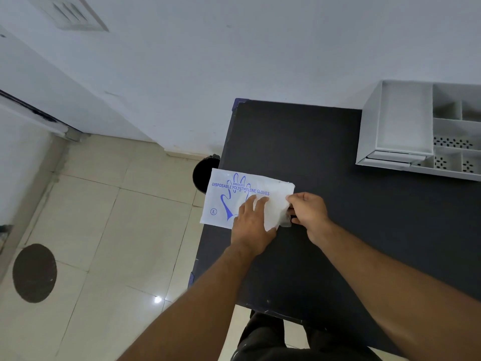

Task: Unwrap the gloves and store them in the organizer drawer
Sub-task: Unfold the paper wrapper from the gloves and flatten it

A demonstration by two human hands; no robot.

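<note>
The organizer [406, 131] runs off the right edge, and the left hand [251, 225] hides the packet's [234, 196] lower print.

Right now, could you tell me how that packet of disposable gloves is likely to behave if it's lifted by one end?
The glove packet is thin plastic film, so it would probably droop. It looks light. Overhanging the table edge, it could slide off.

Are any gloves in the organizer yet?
No, the organizer's visible compartments are bare; the glove packet lies at the table's left edge.
</note>
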